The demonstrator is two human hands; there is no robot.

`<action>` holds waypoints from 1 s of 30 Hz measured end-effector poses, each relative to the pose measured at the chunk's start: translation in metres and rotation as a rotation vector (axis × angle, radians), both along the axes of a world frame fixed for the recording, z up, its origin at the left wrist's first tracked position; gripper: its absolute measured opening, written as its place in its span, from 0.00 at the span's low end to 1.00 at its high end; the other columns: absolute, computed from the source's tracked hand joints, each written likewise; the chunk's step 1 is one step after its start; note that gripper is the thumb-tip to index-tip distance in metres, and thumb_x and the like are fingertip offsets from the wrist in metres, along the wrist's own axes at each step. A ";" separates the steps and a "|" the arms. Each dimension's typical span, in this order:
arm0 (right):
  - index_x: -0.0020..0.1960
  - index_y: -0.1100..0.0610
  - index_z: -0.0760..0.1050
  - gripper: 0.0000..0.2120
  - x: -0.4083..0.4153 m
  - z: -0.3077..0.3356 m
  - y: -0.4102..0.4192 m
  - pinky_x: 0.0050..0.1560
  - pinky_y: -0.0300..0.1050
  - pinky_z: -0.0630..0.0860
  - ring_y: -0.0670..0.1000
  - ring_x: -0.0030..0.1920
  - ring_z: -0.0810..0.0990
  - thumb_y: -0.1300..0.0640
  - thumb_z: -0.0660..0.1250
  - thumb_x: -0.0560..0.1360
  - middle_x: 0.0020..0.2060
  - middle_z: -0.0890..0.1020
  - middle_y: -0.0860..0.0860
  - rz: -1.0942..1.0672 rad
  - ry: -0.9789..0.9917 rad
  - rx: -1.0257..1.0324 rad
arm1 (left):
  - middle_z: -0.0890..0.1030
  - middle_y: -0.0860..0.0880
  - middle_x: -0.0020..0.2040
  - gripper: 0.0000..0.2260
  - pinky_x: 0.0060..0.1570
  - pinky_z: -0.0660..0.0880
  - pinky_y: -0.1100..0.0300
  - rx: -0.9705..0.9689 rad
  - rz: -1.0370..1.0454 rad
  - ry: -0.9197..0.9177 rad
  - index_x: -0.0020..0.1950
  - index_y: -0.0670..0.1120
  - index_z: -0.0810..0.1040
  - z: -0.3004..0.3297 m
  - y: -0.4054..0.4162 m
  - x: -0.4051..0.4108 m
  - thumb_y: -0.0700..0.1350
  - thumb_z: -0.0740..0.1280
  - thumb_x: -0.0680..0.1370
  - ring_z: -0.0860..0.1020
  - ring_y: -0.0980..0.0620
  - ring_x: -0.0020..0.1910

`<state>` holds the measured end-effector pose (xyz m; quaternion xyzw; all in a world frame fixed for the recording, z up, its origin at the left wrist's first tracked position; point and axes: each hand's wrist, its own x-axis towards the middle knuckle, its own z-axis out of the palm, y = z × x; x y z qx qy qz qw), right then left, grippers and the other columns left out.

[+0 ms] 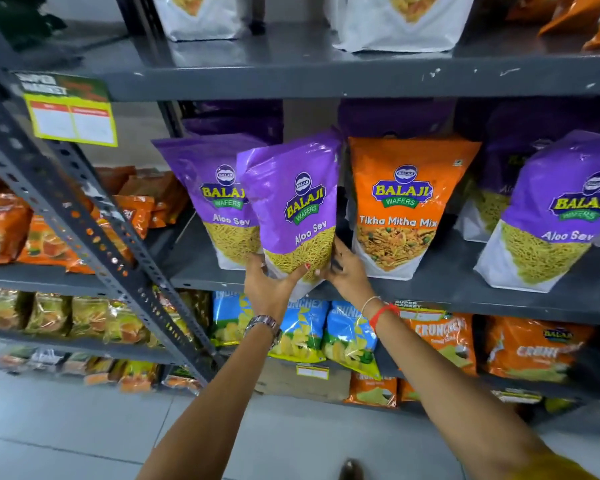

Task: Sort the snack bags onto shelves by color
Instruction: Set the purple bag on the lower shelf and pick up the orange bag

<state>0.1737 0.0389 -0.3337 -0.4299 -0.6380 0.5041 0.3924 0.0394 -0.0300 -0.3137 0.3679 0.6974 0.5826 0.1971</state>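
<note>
A purple Aloo Sev bag (297,209) is held upright at the front edge of the middle shelf (465,296). My left hand (269,284) grips its bottom left and my right hand (343,268) grips its bottom right side. Behind it to the left stands another purple Aloo Sev bag (212,188). An orange Tikha Mitha Mix bag (407,206) stands just right of the held bag. Further right is a third purple bag (551,216), with more purple bags behind in shadow.
White bags (395,19) sit on the top shelf. Blue Crunchex bags (302,334) and orange Crunchex bags (530,344) fill the shelf below. A slanted grey upright (84,223) crosses the left side, with orange packs (42,233) behind it. Grey tiled floor lies below.
</note>
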 end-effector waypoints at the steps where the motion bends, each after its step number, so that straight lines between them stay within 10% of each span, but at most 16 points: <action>1: 0.75 0.62 0.58 0.37 0.000 -0.003 0.002 0.57 0.30 0.75 0.54 0.69 0.72 0.74 0.69 0.70 0.70 0.72 0.59 -0.018 0.008 -0.017 | 0.79 0.45 0.53 0.31 0.50 0.75 0.51 0.001 0.008 0.009 0.53 0.44 0.72 -0.004 0.005 0.002 0.53 0.80 0.57 0.77 0.44 0.52; 6: 0.74 0.56 0.62 0.34 0.000 -0.009 0.003 0.66 0.55 0.75 0.52 0.65 0.76 0.63 0.71 0.71 0.64 0.78 0.51 -0.103 0.032 0.011 | 0.75 0.43 0.60 0.36 0.56 0.74 0.44 0.003 0.012 0.042 0.59 0.46 0.71 -0.020 0.025 0.004 0.61 0.76 0.58 0.73 0.42 0.61; 9: 0.73 0.56 0.65 0.31 0.002 -0.008 -0.008 0.61 0.66 0.76 0.66 0.59 0.79 0.57 0.70 0.72 0.59 0.81 0.64 -0.188 -0.051 0.117 | 0.75 0.44 0.64 0.35 0.60 0.74 0.51 0.058 -0.032 -0.061 0.64 0.49 0.67 -0.025 0.029 0.007 0.56 0.77 0.62 0.73 0.45 0.63; 12: 0.64 0.61 0.75 0.18 0.017 -0.008 -0.023 0.60 0.57 0.79 0.57 0.59 0.81 0.65 0.69 0.74 0.57 0.80 0.55 -0.385 -0.018 0.222 | 0.69 0.44 0.69 0.37 0.61 0.70 0.69 0.186 0.003 -0.167 0.70 0.46 0.61 -0.022 0.025 0.021 0.42 0.76 0.65 0.69 0.52 0.66; 15: 0.54 0.61 0.79 0.12 0.044 -0.010 -0.026 0.46 0.62 0.81 0.44 0.48 0.79 0.64 0.70 0.72 0.49 0.80 0.52 -0.716 0.020 0.343 | 0.66 0.40 0.63 0.32 0.57 0.72 0.64 0.293 0.175 0.002 0.67 0.41 0.66 -0.020 0.013 0.044 0.41 0.76 0.66 0.69 0.51 0.59; 18: 0.62 0.57 0.73 0.25 0.074 -0.009 -0.013 0.58 0.52 0.77 0.57 0.59 0.75 0.59 0.74 0.66 0.58 0.74 0.57 -0.883 -0.062 0.304 | 0.69 0.45 0.56 0.19 0.54 0.73 0.50 0.340 -0.038 0.185 0.61 0.45 0.72 -0.017 0.013 0.076 0.42 0.71 0.71 0.72 0.45 0.55; 20: 0.68 0.60 0.67 0.38 0.090 -0.008 -0.001 0.59 0.35 0.64 0.62 0.66 0.68 0.56 0.78 0.62 0.64 0.70 0.62 -0.819 -0.149 0.244 | 0.70 0.51 0.60 0.19 0.59 0.71 0.52 0.290 -0.321 0.204 0.63 0.46 0.69 -0.018 0.024 0.097 0.44 0.68 0.74 0.70 0.53 0.61; 24: 0.76 0.58 0.53 0.55 0.110 -0.011 0.019 0.71 0.45 0.63 0.56 0.73 0.62 0.51 0.82 0.58 0.71 0.64 0.59 -0.596 -0.026 0.102 | 0.55 0.55 0.74 0.33 0.73 0.57 0.55 0.140 -0.559 -0.011 0.74 0.47 0.52 -0.024 0.047 0.123 0.49 0.65 0.74 0.55 0.59 0.74; 30: 0.68 0.56 0.67 0.40 0.126 -0.009 0.029 0.57 0.37 0.76 0.55 0.64 0.76 0.47 0.77 0.60 0.62 0.78 0.57 -0.456 -0.038 0.061 | 0.59 0.44 0.75 0.37 0.70 0.64 0.57 0.028 -0.581 -0.194 0.75 0.43 0.45 -0.017 0.081 0.124 0.46 0.65 0.74 0.63 0.52 0.71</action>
